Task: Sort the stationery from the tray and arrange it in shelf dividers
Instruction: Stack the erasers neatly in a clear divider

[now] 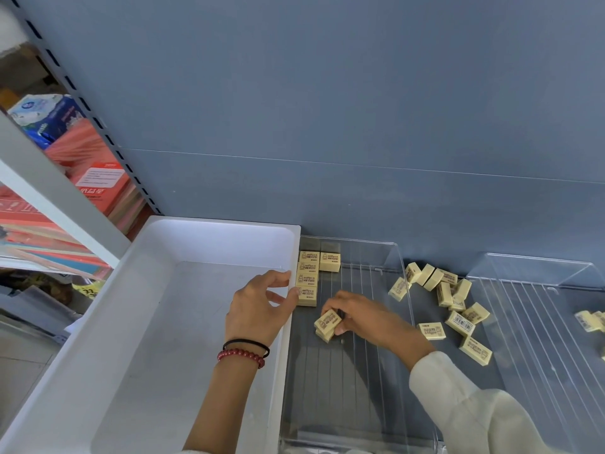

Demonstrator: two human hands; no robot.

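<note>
A white tray (209, 231) stands at the left of the shelf, with nothing in it. Right of it lies a clear shelf divider (370, 253) holding a neat column of cream erasers (307, 278), with one more eraser (330, 262) beside the column's top. My left hand (258, 309) rests over the tray's right rim, thumb touching the column's nearest eraser. My right hand (363, 317) grips two stacked erasers (327, 324) above the divider floor. Several loose erasers (448, 299) lie scattered on the shelf between the dividers.
A second clear divider (537, 290) sits at the right with a few erasers (589, 321) at its edge. Blue back wall behind. At the left, another shelf unit holds red and orange paper packs (98, 185).
</note>
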